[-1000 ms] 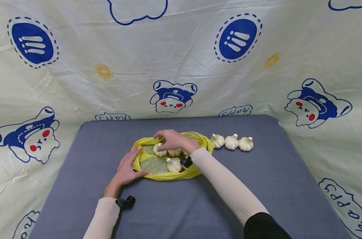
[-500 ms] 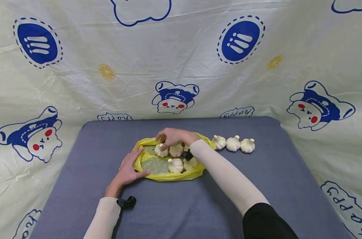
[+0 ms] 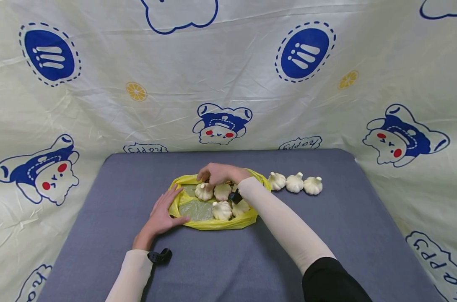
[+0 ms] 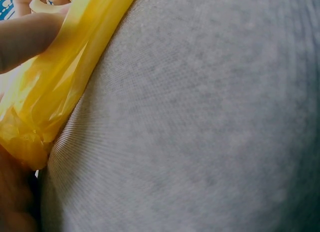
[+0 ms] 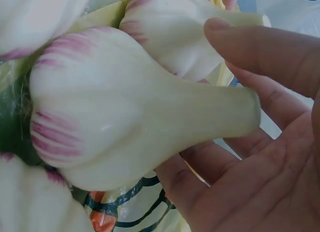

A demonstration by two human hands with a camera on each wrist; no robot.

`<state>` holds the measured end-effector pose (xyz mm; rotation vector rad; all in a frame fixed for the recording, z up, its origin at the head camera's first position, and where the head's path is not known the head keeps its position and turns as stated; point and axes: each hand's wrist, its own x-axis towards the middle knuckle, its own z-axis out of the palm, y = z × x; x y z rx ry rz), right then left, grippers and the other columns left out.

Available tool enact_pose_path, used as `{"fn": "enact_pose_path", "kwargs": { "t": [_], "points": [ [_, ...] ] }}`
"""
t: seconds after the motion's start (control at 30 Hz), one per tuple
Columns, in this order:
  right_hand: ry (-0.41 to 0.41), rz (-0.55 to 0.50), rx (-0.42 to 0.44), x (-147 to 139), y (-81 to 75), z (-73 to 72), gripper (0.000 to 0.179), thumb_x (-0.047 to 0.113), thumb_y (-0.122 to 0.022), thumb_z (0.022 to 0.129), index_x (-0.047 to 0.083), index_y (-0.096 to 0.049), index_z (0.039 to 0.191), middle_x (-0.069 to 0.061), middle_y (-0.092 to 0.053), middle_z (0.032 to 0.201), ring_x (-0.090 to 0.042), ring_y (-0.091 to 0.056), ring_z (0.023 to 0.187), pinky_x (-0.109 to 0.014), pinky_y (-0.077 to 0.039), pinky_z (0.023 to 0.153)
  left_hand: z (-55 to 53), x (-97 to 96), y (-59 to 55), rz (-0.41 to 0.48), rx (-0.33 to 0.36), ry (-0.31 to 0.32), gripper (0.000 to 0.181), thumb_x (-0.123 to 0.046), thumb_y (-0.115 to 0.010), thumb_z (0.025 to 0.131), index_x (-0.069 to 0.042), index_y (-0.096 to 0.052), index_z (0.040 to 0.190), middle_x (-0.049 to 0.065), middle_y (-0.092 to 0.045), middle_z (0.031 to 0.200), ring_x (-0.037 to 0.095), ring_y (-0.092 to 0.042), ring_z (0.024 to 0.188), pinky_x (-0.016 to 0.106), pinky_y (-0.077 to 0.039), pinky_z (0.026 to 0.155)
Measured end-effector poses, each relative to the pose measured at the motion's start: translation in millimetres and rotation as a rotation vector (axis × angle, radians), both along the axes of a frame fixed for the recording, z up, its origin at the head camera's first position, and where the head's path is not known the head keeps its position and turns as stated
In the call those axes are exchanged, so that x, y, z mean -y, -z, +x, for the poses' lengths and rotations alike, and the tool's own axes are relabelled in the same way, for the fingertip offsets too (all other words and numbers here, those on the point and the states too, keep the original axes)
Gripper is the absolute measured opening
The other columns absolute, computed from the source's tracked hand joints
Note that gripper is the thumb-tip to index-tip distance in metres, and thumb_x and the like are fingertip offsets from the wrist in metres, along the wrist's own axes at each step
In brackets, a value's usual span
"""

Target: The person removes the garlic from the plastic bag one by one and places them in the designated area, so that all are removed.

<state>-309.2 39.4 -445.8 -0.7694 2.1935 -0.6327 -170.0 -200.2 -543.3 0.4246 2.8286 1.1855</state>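
Note:
A yellow plastic bag (image 3: 219,224) lies spread on the table with several white garlic bulbs inside. My left hand (image 3: 161,214) rests along the bag's left end, fingers straight and thumb over the front rim; in the left wrist view the thumb (image 4: 27,40) lies against the yellow plastic. My right hand (image 3: 220,173) reaches over the bag's back edge. Its thumb and fingers pinch the stem end of the leftmost garlic bulb (image 3: 203,193). The right wrist view shows a nearer bulb (image 5: 110,111), purple-streaked, with its thick stem pointing toward the palm but not held.
Three more garlic bulbs (image 3: 294,183) stand in a row just right of the bag. A grey-blue cloth (image 3: 138,176) covers the table. Behind and beside it hangs a pale printed curtain (image 3: 168,63).
The right hand has stayed at the leftmost bulb with small finger movements. The left hand holds its place on the bag. The head view has shifted slightly.

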Motion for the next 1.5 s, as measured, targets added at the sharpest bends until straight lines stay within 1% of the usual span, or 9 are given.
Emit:
{"fn": "enact_pose_path", "kwargs": {
  "t": [0.1,0.27,0.5,0.63,0.83,1.03,1.27,1.5],
  "points": [
    [-0.005,-0.014,-0.001,-0.2,1.9,-1.1,0.05,0.006,-0.073,0.09,0.011,-0.063,0.138,-0.014,-0.063,0.142,-0.029,-0.056,0.135,-0.041,-0.046,0.114,-0.2,0.3,0.4,0.0,-0.004,0.001,0.1,-0.044,-0.082,0.079,-0.016,-0.033,0.162,0.012,-0.02,0.172,0.046,-0.017,0.157,0.061,-0.009,0.127],
    [-0.004,-0.026,0.004,0.0,3.1,-0.9,0.048,0.008,-0.076,0.09,0.011,-0.065,0.137,-0.012,-0.063,0.141,-0.028,-0.057,0.134,-0.041,-0.046,0.114,-0.4,0.3,1.1,-0.004,-0.009,0.002,0.1,-0.044,-0.082,0.079,-0.016,-0.034,0.162,0.013,-0.021,0.172,0.046,-0.017,0.156,0.062,-0.01,0.126],
    [-0.007,-0.048,0.012,1.5,3.7,2.6,0.047,0.005,-0.076,0.089,0.009,-0.066,0.135,-0.01,-0.065,0.141,-0.026,-0.057,0.134,-0.04,-0.043,0.117,0.5,-0.4,2.2,0.002,-0.022,-0.003,0.099,-0.043,-0.082,0.079,-0.015,-0.034,0.161,0.015,-0.022,0.171,0.047,-0.017,0.156,0.064,-0.01,0.125],
    [-0.003,-0.056,0.01,1.7,4.6,4.9,0.046,0.003,-0.076,0.088,0.01,-0.068,0.133,-0.007,-0.066,0.138,-0.024,-0.058,0.132,-0.04,-0.045,0.115,0.7,-0.9,1.3,-0.001,-0.02,-0.006,0.099,-0.043,-0.082,0.079,-0.015,-0.034,0.161,0.015,-0.021,0.172,0.048,-0.017,0.156,0.063,-0.01,0.126],
    [-0.018,-0.07,0.006,2.6,6.8,5.8,0.036,0.005,-0.076,0.09,0.012,-0.072,0.124,-0.006,-0.07,0.128,-0.021,-0.062,0.12,-0.038,-0.05,0.108,1.0,-0.8,0.3,-0.011,-0.015,-0.002,0.099,-0.044,-0.081,0.08,-0.016,-0.033,0.162,0.014,-0.021,0.172,0.048,-0.017,0.156,0.062,-0.009,0.126],
    [-0.013,-0.054,0.004,4.0,7.4,5.6,0.029,0.011,-0.078,0.091,0.014,-0.073,0.119,-0.004,-0.07,0.119,-0.018,-0.062,0.11,-0.035,-0.052,0.101,0.9,-0.4,2.3,-0.014,-0.005,-0.009,0.099,-0.044,-0.082,0.079,-0.017,-0.033,0.162,0.012,-0.021,0.172,0.046,-0.017,0.156,0.061,-0.01,0.127],
    [-0.001,-0.061,-0.008,4.1,8.3,5.5,0.024,0.014,-0.079,0.09,0.013,-0.073,0.114,-0.002,-0.07,0.11,-0.016,-0.061,0.102,-0.03,-0.052,0.093,0.2,-0.8,3.2,-0.016,-0.001,-0.009,0.099,-0.045,-0.081,0.079,-0.017,-0.034,0.162,0.011,-0.02,0.172,0.046,-0.017,0.156,0.061,-0.01,0.127],
    [0.002,-0.085,-0.002,1.7,9.4,3.4,0.022,0.013,-0.078,0.09,0.012,-0.073,0.112,-0.002,-0.07,0.107,-0.015,-0.061,0.098,-0.026,-0.052,0.087,-0.4,0.0,4.6,-0.02,-0.001,-0.009,0.099,-0.046,-0.081,0.079,-0.018,-0.034,0.162,0.011,-0.02,0.172,0.046,-0.017,0.157,0.061,-0.009,0.127]
  ]
}}
